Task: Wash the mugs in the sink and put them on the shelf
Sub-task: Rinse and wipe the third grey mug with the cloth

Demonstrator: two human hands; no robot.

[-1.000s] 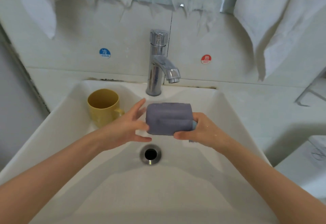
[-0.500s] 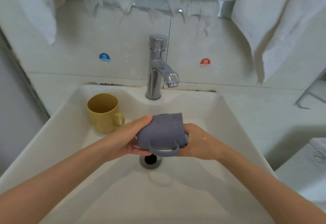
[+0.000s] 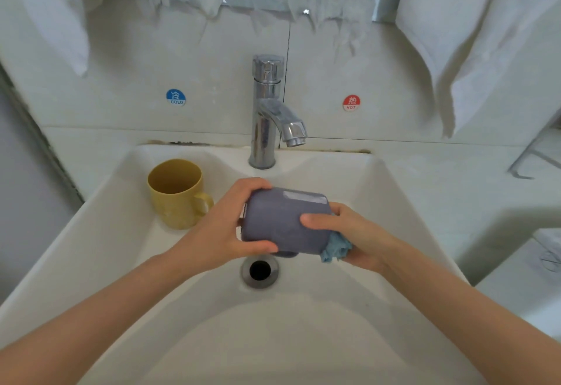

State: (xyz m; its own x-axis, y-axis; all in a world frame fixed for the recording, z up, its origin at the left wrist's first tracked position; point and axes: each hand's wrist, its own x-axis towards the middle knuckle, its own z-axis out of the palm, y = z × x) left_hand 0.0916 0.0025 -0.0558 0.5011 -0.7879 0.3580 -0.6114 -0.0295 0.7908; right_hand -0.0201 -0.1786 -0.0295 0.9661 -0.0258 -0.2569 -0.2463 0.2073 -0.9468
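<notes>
Grey mug (image 3: 282,220): held on its side above the drain (image 3: 260,270); long axis left to right, base leftward, mouth rightward.
Left hand (image 3: 221,233): wrapped round the base end.
Right hand (image 3: 358,239): clutches a blue cloth (image 3: 335,249) at the mouth, thumb on the mug's wall.
Yellow mug (image 3: 176,193): upright at the left rear of the sink (image 3: 121,263), just beside the left hand; likely unwashed.
Faucet (image 3: 267,111): behind; no flow visible.
Obstruction: none between cloth and mouth.
</notes>
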